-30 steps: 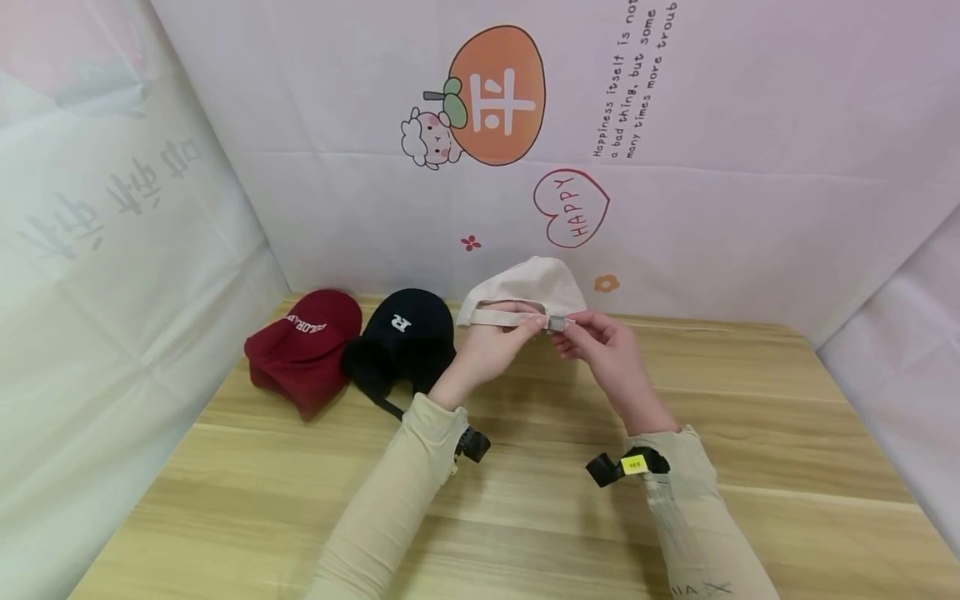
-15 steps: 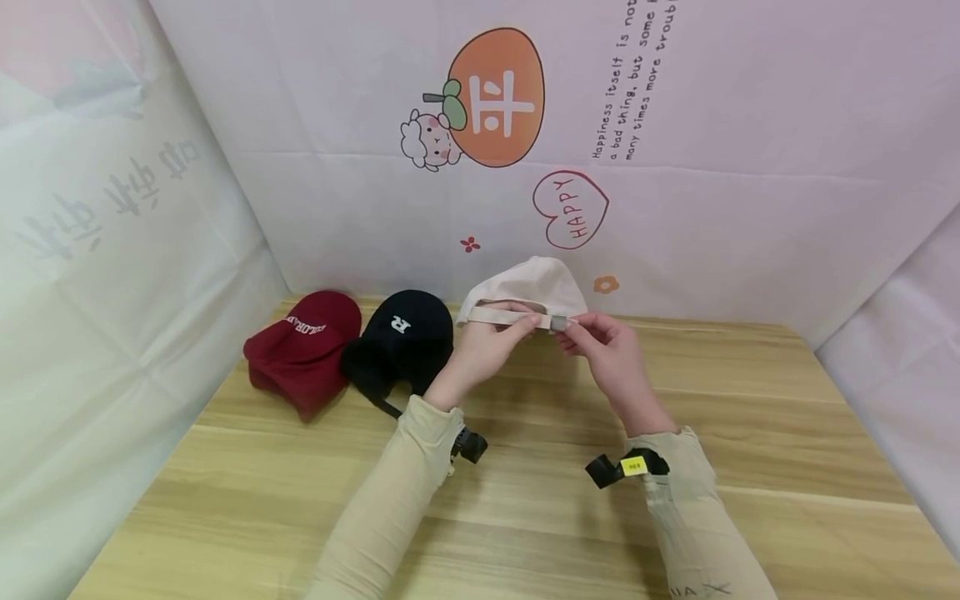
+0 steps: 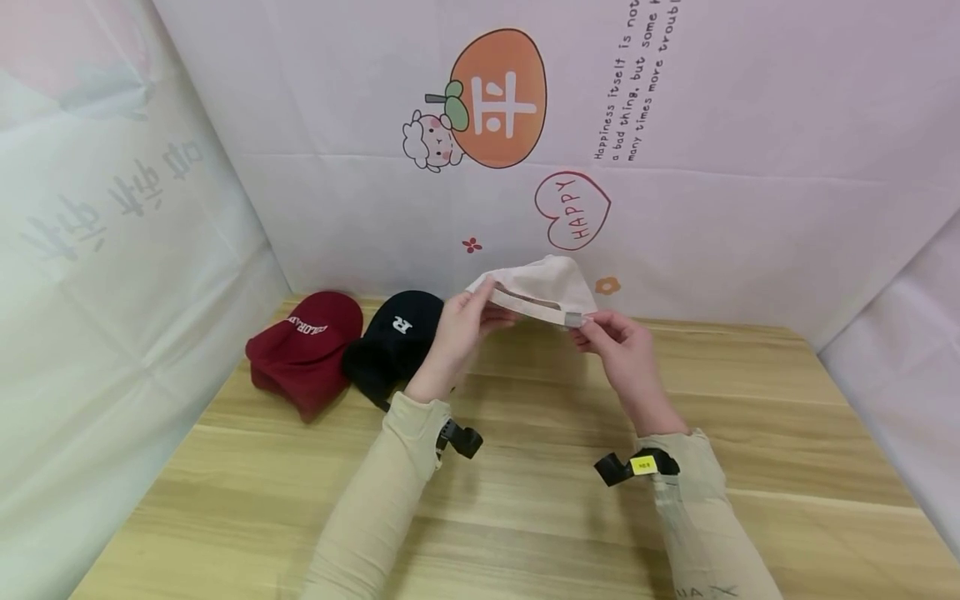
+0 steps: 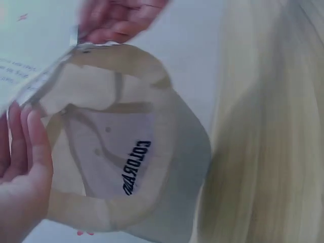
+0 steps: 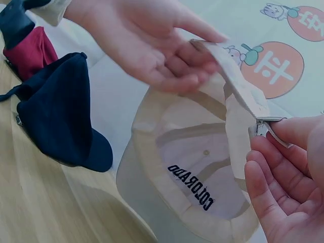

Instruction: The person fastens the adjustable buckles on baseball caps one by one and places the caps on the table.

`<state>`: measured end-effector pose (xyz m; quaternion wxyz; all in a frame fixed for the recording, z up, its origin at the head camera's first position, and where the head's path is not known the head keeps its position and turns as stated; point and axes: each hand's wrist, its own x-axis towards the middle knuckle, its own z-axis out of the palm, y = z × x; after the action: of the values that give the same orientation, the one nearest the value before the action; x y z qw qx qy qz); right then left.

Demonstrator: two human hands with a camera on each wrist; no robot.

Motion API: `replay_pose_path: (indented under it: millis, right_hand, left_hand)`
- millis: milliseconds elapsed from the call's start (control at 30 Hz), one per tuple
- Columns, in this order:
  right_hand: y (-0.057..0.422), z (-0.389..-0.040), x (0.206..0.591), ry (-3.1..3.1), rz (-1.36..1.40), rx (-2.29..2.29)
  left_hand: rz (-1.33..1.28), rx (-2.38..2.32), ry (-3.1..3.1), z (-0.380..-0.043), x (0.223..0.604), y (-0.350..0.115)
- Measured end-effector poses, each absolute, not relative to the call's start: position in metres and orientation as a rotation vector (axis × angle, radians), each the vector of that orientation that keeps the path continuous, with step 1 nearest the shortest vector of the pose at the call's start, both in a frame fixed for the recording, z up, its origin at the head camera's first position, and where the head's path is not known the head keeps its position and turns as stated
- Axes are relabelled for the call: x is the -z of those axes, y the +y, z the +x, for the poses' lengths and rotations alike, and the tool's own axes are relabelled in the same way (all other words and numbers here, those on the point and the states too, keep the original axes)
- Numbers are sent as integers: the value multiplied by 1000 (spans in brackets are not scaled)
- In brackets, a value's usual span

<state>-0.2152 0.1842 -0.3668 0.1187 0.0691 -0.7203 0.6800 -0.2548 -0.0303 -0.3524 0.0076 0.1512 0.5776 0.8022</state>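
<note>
A cream baseball cap (image 3: 553, 273) is held up over the back of the table, its rear opening and strap (image 3: 531, 308) towards me. My left hand (image 3: 456, 340) pinches the strap's left end between thumb and fingers. At the right end, my right hand (image 3: 621, 343) grips the strap beside a metal buckle (image 3: 573, 319); in the right wrist view the strap's tail hangs under the thumb. Reversed COLORADO stitching (image 5: 191, 187) shows inside the crown in both wrist views. The brim (image 4: 190, 167) points away from me.
A black cap (image 3: 405, 321) with a white R stands left of my left hand. Beside it lies a dark red cap (image 3: 307, 350). All are on a wooden table (image 3: 525, 517) with printed white cloth (image 3: 360, 208) behind and at the sides.
My left hand has slid left along the strap from near the buckle to its far end. The strap now slants, and the cap and right hand have shifted slightly right.
</note>
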Motion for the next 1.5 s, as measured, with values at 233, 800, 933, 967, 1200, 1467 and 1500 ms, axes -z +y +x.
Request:
replay_pose_path:
  millis: [233,800,933,967,1200,1467,1500]
  right_hand:
    - [182,-204,352,-2092,185,-2022]
    - [180,-214,368,-1883,259,-2061]
    - [179,-212,367,-1822,267,-2100]
    - [179,-212,367,-1802,276,-2122]
    - [182,-212,367,-1702,327,-2224]
    - [184,-213,370,-1688,351,-2265]
    - [184,-213,370,-1687,350,-2271]
  left_hand:
    - [389,-2575,1797,-255,354,-35]
    - [382,-2647,1879,-254,357,-32]
    - [414,-2643,1917,-254,358,-31]
    - [421,-2646,1919,-255,358,-31]
    - [424,-2641,1933,-255,359,-29]
    - [439,-2623,1941,-255,361,-29]
    - [439,-2623,1937,-255,362,-29]
